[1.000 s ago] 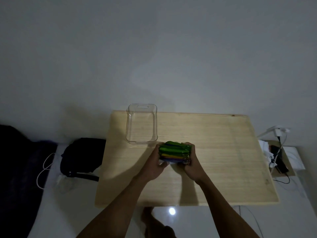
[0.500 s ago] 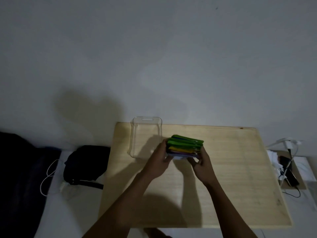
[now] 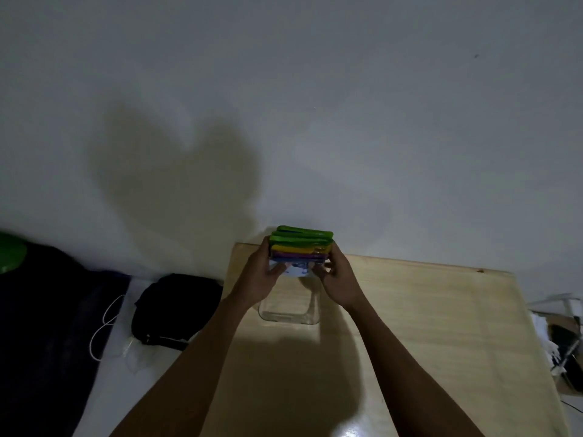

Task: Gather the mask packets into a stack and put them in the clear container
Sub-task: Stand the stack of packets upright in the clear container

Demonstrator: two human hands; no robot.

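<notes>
Green packets top the stack of mask packets [image 3: 300, 246], with yellow, purple and a pale blue-white one beneath, all held in the air above the far end of the clear container [image 3: 288, 310]. Only the head view is given, and it shows the left hand [image 3: 263, 275] clamped on the stack's left end and the right hand [image 3: 337, 279] on its right end, fingers curled under the bottom packet and thumbs toward the top. Both hands pinch the stack between them. Below them the container sits open on the wooden table [image 3: 426, 326], near its left edge, and looks empty through its near wall.

Judging by their flat, glossy look, the packets are light, soft and slippery against each other, so the pile could fan out or slide apart. Holding both short ends with support underneath seems the safest way to lower it in level.
</notes>
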